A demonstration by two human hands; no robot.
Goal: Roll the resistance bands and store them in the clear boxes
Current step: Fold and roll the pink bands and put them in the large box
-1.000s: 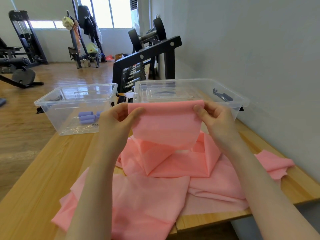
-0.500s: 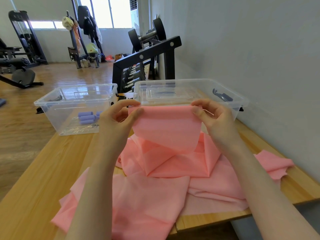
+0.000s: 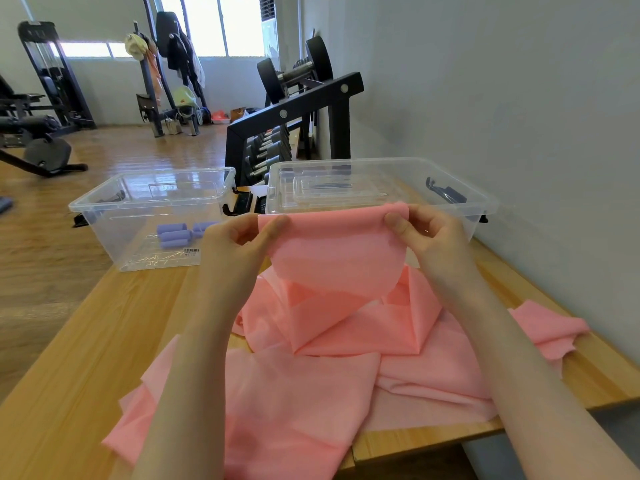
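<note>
**gymrat_42:** ok so what's going on with the pink resistance band [image 3: 332,258] here?

**bandnerd:** Both hands have it lifted off the wooden table [image 3: 86,341]. The left hand [image 3: 235,244] pinches the top left corner, thumb in front of the fabric and the other fingers curled behind it. The right hand [image 3: 426,233] does the same on the top right corner, thumb on the near face, fingers tucked behind. The top edge is folded over between the two thumbs, and the band hangs down from the fingertips in a curve.

**gymrat_42:** and the rest of it?

**bandnerd:** The rest of it lies bunched in loose folds on the table below the hands, and spreads to the near edge under both forearms. One end sticks out to the right of the right wrist.

**gymrat_42:** boxes?

**bandnerd:** Two clear ones. The right clear box [image 3: 478,206] sits just beyond the fingers, and its rim shows right above the folded edge. It has a clear lid inside. The left clear box [image 3: 104,206] is past the left hand's knuckles, off to the left, with a few purple rolled bands [image 3: 175,233] on its floor. A dumbbell rack [image 3: 294,112] stands behind both.
</note>
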